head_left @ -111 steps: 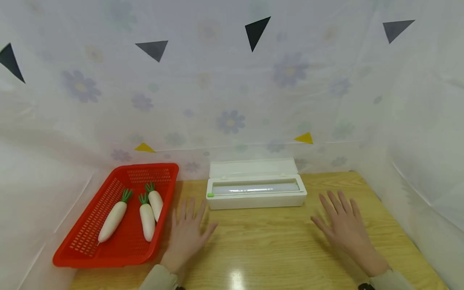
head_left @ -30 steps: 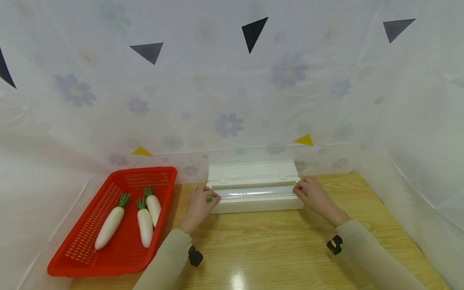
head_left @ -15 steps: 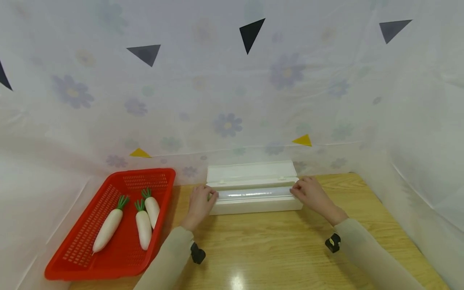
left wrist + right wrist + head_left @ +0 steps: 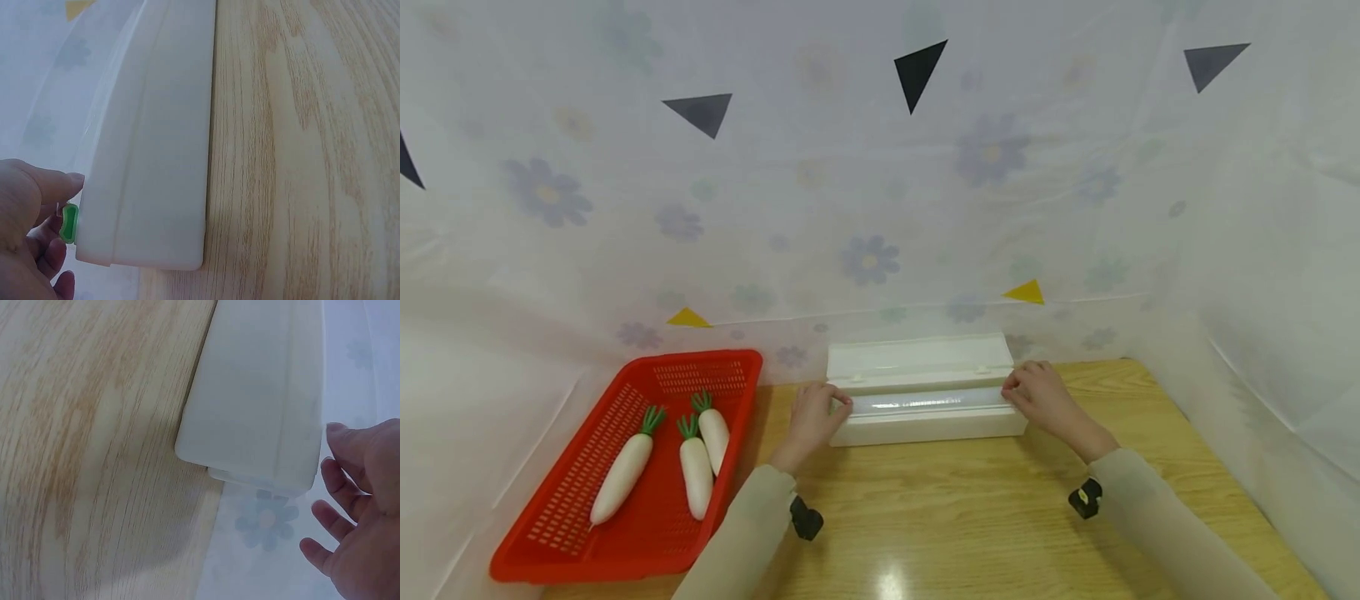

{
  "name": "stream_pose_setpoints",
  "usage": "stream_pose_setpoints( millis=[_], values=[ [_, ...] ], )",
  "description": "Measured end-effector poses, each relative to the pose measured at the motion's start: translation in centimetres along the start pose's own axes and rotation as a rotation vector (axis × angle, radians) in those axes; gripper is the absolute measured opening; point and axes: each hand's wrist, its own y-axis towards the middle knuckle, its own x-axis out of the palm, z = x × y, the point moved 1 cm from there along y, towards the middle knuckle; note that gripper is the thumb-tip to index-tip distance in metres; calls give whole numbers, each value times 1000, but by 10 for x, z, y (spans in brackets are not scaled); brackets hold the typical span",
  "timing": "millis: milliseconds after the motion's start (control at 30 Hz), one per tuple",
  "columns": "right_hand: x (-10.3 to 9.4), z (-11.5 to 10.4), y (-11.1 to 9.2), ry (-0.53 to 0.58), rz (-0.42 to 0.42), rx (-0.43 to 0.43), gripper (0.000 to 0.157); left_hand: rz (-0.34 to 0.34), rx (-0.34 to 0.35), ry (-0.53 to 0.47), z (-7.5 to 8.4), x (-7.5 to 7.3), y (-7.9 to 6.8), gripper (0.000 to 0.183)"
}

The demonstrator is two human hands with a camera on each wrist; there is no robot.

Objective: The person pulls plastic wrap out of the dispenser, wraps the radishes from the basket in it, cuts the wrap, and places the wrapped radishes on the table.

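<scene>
A white cling film dispenser (image 4: pixel 928 427) stands at the back middle of the table with its lid (image 4: pixel 921 357) tipped back. Inside it lies a shiny roll of clear cling film (image 4: pixel 928 402). At the left end, my left hand (image 4: pixel 811 419) pinches the film's edge between thumb and index finger; the left wrist view has the green cutter slider (image 4: pixel 69 223) beside those fingers. My right hand (image 4: pixel 1043 401) pinches at the right end. In the right wrist view its thumb and index finger come near the box's top edge, the other fingers loosely bent. The clear film itself is hard to see there.
A red plastic basket (image 4: pixel 741 454) on the left holds three white radishes (image 4: pixel 622 479) with green tops. The wooden table (image 4: pixel 955 508) runs in front of the dispenser. A pale flowered curtain (image 4: pixel 865 208) hangs close behind and at the sides.
Earlier both hands lay spread over the table on either side of the box. They have since moved to its two ends and taken the film's edge; over the last half second they barely shift.
</scene>
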Motion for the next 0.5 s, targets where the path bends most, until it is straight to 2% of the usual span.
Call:
stream_pose_setpoints(
  millis=[100,333,500],
  values=[
    [-1,0,0,23,8,14,6,-7,5,1,1,0,1,7],
    [-4,1,0,44,-41,26,10,6,-10,-17,1,-2,1,3],
    [-6,0,2,129,-34,109,6,26,-12,-65,1,-3,2,4]
  ],
)
